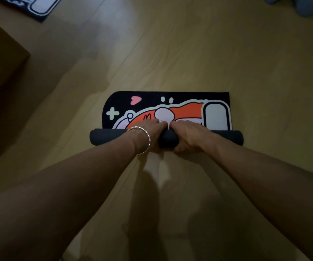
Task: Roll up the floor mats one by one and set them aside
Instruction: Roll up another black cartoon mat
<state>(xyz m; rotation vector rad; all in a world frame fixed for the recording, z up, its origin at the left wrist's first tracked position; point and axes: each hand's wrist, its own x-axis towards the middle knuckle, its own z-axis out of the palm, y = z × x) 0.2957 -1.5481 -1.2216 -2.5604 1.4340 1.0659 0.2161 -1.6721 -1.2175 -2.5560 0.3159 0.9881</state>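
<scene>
Your mat [170, 108] lies mid-floor [227, 53], with its near part wound into a dark roll [106, 137] and its far part flat, print side up. It looks light, soft and rubber-backed, so it should bend easily but may spring open if you slacken. Your left hand [150, 132] and right hand [187, 134] both grip the roll at its middle, fingers curled over the top. Holding nearer the ends would likely keep it even. No writing or brand is readable, only a cartoon with a heart and a plus. A second mat [38, 8] lies flat at the floor's far left.
</scene>
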